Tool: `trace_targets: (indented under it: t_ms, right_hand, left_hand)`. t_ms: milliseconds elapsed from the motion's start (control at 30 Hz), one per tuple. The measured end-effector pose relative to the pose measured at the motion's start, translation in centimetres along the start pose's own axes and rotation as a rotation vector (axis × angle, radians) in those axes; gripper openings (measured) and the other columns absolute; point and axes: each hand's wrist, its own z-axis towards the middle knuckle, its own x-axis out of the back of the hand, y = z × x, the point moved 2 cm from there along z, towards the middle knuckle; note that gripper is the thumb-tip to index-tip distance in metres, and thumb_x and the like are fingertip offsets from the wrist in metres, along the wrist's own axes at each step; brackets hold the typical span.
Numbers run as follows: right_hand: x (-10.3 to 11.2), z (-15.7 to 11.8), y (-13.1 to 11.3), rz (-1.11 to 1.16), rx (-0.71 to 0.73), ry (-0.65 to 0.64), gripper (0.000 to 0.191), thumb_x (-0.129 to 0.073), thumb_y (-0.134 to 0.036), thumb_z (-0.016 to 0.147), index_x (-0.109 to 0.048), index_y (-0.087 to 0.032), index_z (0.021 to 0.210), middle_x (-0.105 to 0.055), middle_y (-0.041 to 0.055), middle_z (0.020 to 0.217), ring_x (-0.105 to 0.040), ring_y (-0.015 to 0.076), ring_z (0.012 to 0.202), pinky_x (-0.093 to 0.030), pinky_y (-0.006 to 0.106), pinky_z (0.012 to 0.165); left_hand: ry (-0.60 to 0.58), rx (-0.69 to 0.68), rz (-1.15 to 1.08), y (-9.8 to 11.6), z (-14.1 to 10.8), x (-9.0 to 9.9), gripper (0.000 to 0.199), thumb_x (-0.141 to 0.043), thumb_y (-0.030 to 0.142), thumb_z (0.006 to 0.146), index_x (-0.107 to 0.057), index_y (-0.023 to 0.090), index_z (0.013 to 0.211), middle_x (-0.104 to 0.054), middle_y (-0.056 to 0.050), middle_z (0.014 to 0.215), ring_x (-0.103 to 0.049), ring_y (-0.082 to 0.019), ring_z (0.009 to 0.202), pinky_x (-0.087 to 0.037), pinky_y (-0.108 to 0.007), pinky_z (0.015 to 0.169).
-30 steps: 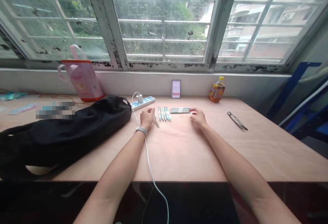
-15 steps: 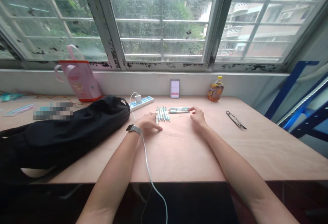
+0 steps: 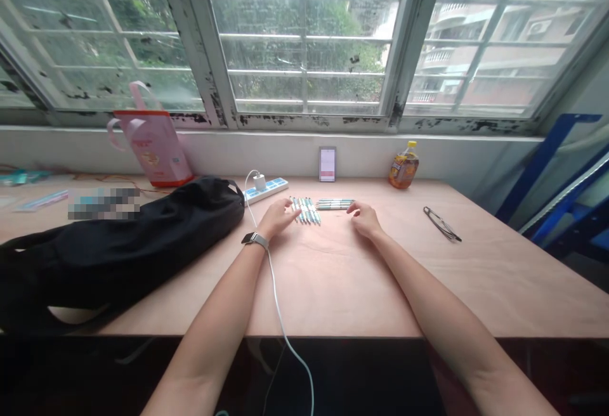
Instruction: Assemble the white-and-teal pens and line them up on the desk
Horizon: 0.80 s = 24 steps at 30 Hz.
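Several pens in white and teal (image 3: 308, 211) lie side by side in a slanted row on the wooden table. At the row's left edge is my left hand (image 3: 278, 218), thumb and fingers apart; the fingertips touch or nearly touch the outermost pen. Beyond the row's upper right, more pens (image 3: 333, 204) lie crosswise in a stack or tight group. My right hand (image 3: 366, 219) rests by their right ends, fingers loosely bent and apart, with nothing seen in its grasp. Whether its fingertips touch the pens I cannot tell.
A white cable runs past my left wrist from a charger (image 3: 259, 181) in a power strip (image 3: 273, 189). Left lies a black bag (image 3: 190, 226), with a pink container (image 3: 155, 149) behind. A phone (image 3: 327, 163) and a drink bottle (image 3: 403, 167) stand by the wall; glasses (image 3: 442, 224) lie right.
The upright row of pens now slants, its near ends shifted right. My left hand has drawn its thumb up toward the pens. My right hand's fingers have moved slightly left and lower.
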Motion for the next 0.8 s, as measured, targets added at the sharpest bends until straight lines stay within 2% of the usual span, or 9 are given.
trace_targets:
  t_ms: [67,133,200,300,400,500,633,800]
  right_hand:
    - [-0.1,0.0,0.0,-0.033,0.015,-0.014,0.036,-0.043,-0.006,0.058,-0.068,-0.020,0.081,-0.068,0.0042,0.078,-0.061,0.0207,0.073,-0.048,0.030,0.073]
    - [-0.2,0.2,0.0,-0.095,0.023,-0.023,0.035,-0.043,-0.004,0.060,-0.068,-0.019,0.080,-0.069,0.0051,0.081,-0.061,0.0208,0.075,-0.048,0.030,0.075]
    - [-0.4,0.4,0.1,-0.183,0.060,-0.028,0.036,-0.043,-0.002,0.064,-0.068,-0.018,0.084,-0.071,0.0074,0.093,-0.062,0.0216,0.085,-0.047,0.031,0.082]
    - [-0.8,0.6,0.1,-0.324,0.171,-0.071,0.038,-0.046,-0.005,0.077,-0.068,-0.016,0.106,-0.068,0.0106,0.120,-0.057,0.0248,0.107,-0.042,0.035,0.098]
    - [-1.2,0.7,0.3,-0.435,0.200,-0.172,0.037,-0.052,-0.023,0.090,-0.060,-0.018,0.126,-0.061,0.0111,0.134,-0.051,0.0284,0.113,-0.037,0.041,0.103]
    - [-1.2,0.6,0.3,-0.479,0.193,-0.183,0.037,-0.052,-0.031,0.094,-0.059,-0.018,0.127,-0.063,0.0118,0.131,-0.049,0.0296,0.110,-0.038,0.041,0.100]
    - [-0.6,0.4,0.0,-0.496,0.178,-0.078,0.034,-0.051,-0.023,0.092,-0.062,-0.017,0.123,-0.065,0.0128,0.122,-0.049,0.0299,0.108,-0.040,0.038,0.095]
    - [-0.8,0.2,0.0,-0.502,0.191,-0.160,0.032,-0.052,-0.021,0.092,-0.064,-0.021,0.121,-0.065,0.0098,0.123,-0.049,0.0300,0.108,-0.040,0.039,0.092]
  left_hand:
    - [0.090,0.013,-0.039,0.3,0.2,0.0,0.025,-0.061,0.020,0.076,-0.069,0.016,0.099,-0.072,-0.011,0.106,-0.066,-0.025,0.096,-0.052,-0.037,0.089]
    - [0.140,0.018,-0.092,0.6,0.2,-0.1,0.034,-0.054,0.007,0.068,-0.070,0.016,0.097,-0.072,-0.009,0.107,-0.065,-0.024,0.102,-0.052,-0.037,0.092]
    - [0.148,0.017,-0.141,1.0,0.2,-0.4,0.043,-0.049,0.002,0.062,-0.071,0.018,0.095,-0.072,-0.007,0.108,-0.064,-0.024,0.105,-0.052,-0.037,0.093]
    - [0.119,0.000,-0.187,2.1,0.0,-1.1,0.048,-0.047,-0.001,0.060,-0.072,0.018,0.096,-0.073,-0.005,0.106,-0.064,-0.022,0.101,-0.053,-0.036,0.091]
    - [0.079,-0.027,-0.227,3.2,-0.2,-1.9,0.048,-0.048,-0.002,0.061,-0.073,0.017,0.098,-0.073,-0.006,0.107,-0.064,-0.020,0.094,-0.053,-0.032,0.084]
    - [0.026,-0.044,-0.272,3.9,-0.3,-2.6,0.049,-0.049,-0.001,0.063,-0.072,0.017,0.102,-0.072,-0.007,0.110,-0.064,-0.018,0.089,-0.054,-0.029,0.077]
    - [-0.027,-0.075,-0.313,4.3,-0.4,-3.3,0.043,-0.049,0.000,0.068,-0.072,0.017,0.100,-0.073,-0.006,0.106,-0.065,-0.016,0.084,-0.055,-0.028,0.076]
    - [-0.051,-0.100,-0.346,4.8,-0.8,-3.8,0.038,-0.049,0.001,0.069,-0.071,0.018,0.095,-0.073,-0.005,0.101,-0.066,-0.016,0.084,-0.055,-0.029,0.080]
